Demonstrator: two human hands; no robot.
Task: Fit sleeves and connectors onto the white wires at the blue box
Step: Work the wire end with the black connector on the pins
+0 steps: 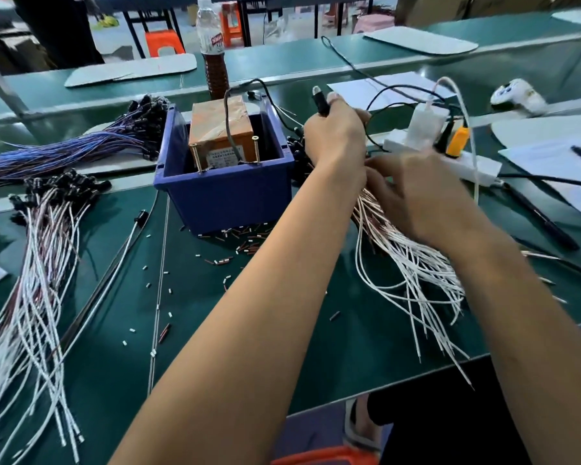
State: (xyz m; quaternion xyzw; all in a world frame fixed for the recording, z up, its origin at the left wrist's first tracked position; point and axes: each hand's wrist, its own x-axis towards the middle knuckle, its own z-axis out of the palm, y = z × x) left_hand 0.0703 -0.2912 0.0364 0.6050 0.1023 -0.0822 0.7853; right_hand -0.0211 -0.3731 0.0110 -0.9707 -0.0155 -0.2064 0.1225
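A blue box (228,193) stands on the green table and holds a tape-wrapped block (220,129) with a grey lead. Just right of the box, my left hand (336,135) grips a black connector (321,102) upright, its pale tip showing above my fingers. My right hand (413,193), blurred, rests on a bundle of white wires (413,276) with its fingers curled into the strands. The bundle fans toward the table's near edge. Short white and reddish sleeves (239,243) lie scattered in front of the box.
Left of the box lie a bundle of white wires with black ends (37,263) and a blue-purple wire bundle (64,152). A bottle (213,45) stands behind the box. A white power strip (450,156) with plugs, papers and a black pen (544,219) lie at right.
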